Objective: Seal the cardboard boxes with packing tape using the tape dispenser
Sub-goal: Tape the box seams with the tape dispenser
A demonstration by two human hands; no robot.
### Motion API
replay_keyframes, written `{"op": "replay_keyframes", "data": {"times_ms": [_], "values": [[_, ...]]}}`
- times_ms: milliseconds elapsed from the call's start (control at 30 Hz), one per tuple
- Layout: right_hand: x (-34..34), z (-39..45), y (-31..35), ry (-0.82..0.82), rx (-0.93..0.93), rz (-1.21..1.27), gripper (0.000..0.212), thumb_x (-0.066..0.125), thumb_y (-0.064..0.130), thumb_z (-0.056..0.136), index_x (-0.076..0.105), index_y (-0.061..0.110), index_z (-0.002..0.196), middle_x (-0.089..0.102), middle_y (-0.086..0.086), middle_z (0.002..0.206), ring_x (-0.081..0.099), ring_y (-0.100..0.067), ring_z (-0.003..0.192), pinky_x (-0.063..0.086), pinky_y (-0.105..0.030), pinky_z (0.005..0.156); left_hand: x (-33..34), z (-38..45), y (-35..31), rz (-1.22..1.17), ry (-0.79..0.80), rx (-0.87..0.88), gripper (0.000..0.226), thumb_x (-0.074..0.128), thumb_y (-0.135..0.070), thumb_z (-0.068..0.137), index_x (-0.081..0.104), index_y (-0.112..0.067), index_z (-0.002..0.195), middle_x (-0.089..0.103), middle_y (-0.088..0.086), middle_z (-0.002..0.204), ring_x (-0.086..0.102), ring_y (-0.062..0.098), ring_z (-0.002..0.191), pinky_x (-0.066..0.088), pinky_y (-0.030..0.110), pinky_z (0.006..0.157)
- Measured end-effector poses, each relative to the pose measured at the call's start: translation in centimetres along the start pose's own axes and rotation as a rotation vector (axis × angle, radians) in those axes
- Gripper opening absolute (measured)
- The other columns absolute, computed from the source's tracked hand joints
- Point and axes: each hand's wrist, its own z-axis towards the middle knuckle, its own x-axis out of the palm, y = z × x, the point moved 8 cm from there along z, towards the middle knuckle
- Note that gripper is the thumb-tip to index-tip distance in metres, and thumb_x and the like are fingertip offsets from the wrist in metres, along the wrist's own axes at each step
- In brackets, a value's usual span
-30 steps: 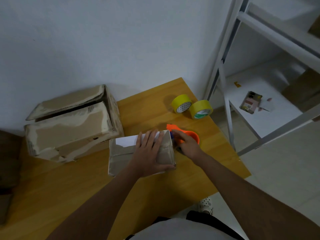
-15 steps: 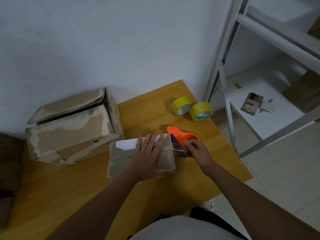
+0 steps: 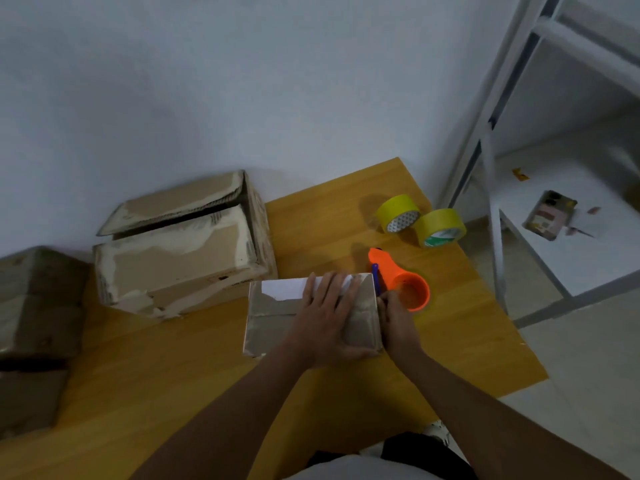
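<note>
The left hand point(image 3: 325, 320) lies flat, fingers spread, pressing the small box point(image 3: 273, 317) top. The right hand point(image 3: 396, 318) curls at the box's right edge against the orange tape dispenser point(image 3: 401, 282); its grip is hidden.

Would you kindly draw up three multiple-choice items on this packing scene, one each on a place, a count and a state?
1. Where does the orange tape dispenser lie?
A. on top of the big box
B. on the table at the right end of the small cardboard box
C. on the white shelf

2. How many yellow tape rolls stand on the wooden table?
A. one
B. two
C. four

3. What is the left hand doing?
A. pressing flat on top of the small box
B. lifting a tape roll
C. hanging beside the table

Answers:
1 B, it sits beside that box's right end, where the right hand meets it.
2 B, a pair stands side by side near the far right corner.
3 A, its fingers are spread over the box top.
</note>
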Motion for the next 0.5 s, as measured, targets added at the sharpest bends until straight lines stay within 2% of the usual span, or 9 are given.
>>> {"op": "replay_keyframes", "data": {"times_ms": [67, 133, 300, 367, 433, 500], "values": [[0.2, 0.0, -0.2, 0.007, 0.056, 0.028, 0.016, 0.043, 0.023, 0.102, 0.042, 0.014, 0.089, 0.057, -0.016, 0.082, 0.055, -0.031, 0.077, 0.042, -0.054, 0.072, 0.0, 0.0, 0.1, 0.007, -0.002, -0.005, 0.117, 0.032, -0.093, 0.074, 0.025, -0.009, 0.155, 0.03, 0.016, 0.157, 0.025, 0.033, 0.146, 0.009, 0.059, 0.119], [0.2, 0.0, -0.4, 0.015, 0.067, -0.023, 0.014, 0.042, 0.026, 0.102, 0.042, 0.014, 0.094, 0.06, -0.019, 0.086, 0.059, -0.037, 0.081, 0.043, -0.053, 0.071, 0.1, 0.0, 0.1, 0.023, 0.011, -0.009, 0.118, 0.031, -0.093, 0.073, 0.023, -0.01, 0.156, 0.029, 0.016, 0.157, 0.024, 0.033, 0.146, 0.006, 0.058, 0.119], [0.4, 0.7, 0.5, 0.131, -0.003, -0.302, 0.029, 0.047, 0.026, 0.1, 0.04, 0.012, 0.125, 0.065, -0.013, 0.098, 0.064, -0.037, 0.085, 0.042, -0.04, 0.063, 0.3, 0.0, 0.2, 0.038, 0.043, -0.014, 0.119, 0.032, -0.093, 0.073, 0.02, -0.01, 0.156, 0.025, 0.016, 0.159, 0.02, 0.033, 0.148, 0.007, 0.06, 0.118], [0.1, 0.7, 0.6, 0.168, -0.018, -0.368, 0.032, 0.048, 0.02, 0.099, 0.042, 0.013, 0.13, 0.068, -0.015, 0.103, 0.065, -0.036, 0.087, 0.048, -0.042, 0.065, 0.1, -0.1, 0.0, 0.03, 0.035, -0.011, 0.118, 0.033, -0.093, 0.073, 0.023, -0.009, 0.156, 0.028, 0.016, 0.158, 0.023, 0.033, 0.147, 0.008, 0.06, 0.118], [-1.4, -0.1, 1.1, 0.083, -0.025, -0.262, 0.025, 0.047, 0.014, 0.098, 0.051, 0.013, 0.123, 0.068, -0.015, 0.104, 0.066, -0.034, 0.09, 0.053, -0.05, 0.074, 0.0, -0.1, 0.0, 0.026, 0.043, -0.012, 0.118, 0.032, -0.093, 0.073, 0.023, -0.009, 0.156, 0.028, 0.016, 0.158, 0.023, 0.033, 0.147, 0.007, 0.059, 0.119], [-3.0, -1.4, 1.3, -0.071, -0.013, -0.036, 0.023, 0.045, 0.014, 0.101, 0.059, 0.012, 0.119, 0.069, -0.012, 0.105, 0.067, -0.03, 0.094, 0.053, -0.05, 0.081, 0.2, -0.1, 0.1, 0.027, 0.061, -0.017, 0.12, 0.031, -0.094, 0.072, 0.019, -0.009, 0.156, 0.024, 0.016, 0.16, 0.018, 0.032, 0.149, 0.004, 0.059, 0.119]]}}
